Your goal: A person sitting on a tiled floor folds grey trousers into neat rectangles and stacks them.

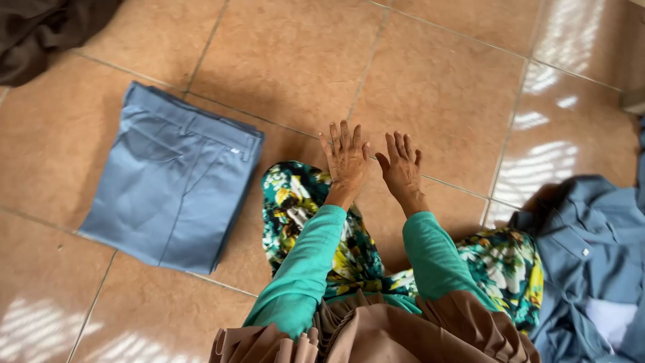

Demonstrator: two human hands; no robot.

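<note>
A dark brown cloth (pixel 40 30) lies in the top left corner, cut off by the frame, so its kind cannot be told; at the right edge a heap of blue-grey clothing (pixel 591 249) is also cut off, showing a buttoned flap and a patch of white, though what garments make it up is hard to say; a small grey thing at the far right edge is too little seen to name.

The left hand (pixel 347 158) and the right hand (pixel 402 168) are held out side by side over the tiled floor (pixel 443 81), backs up, fingers spread and empty, gripping nothing; they are close to each other but do not touch; whether the palms rest on the tile or hover above it cannot be told.

The folded blue-grey trousers (pixel 173 178) lie flat on the floor to the left of the left hand, near but apart from it, waistband toward the top of the view; their right edge lies just beside the flowered skirt (pixel 302 202) over the person's knee.

Teal sleeves (pixel 306 269) cover both forearms; a tan pleated cloth (pixel 376 336) shows at the bottom edge, partly cut off.
</note>
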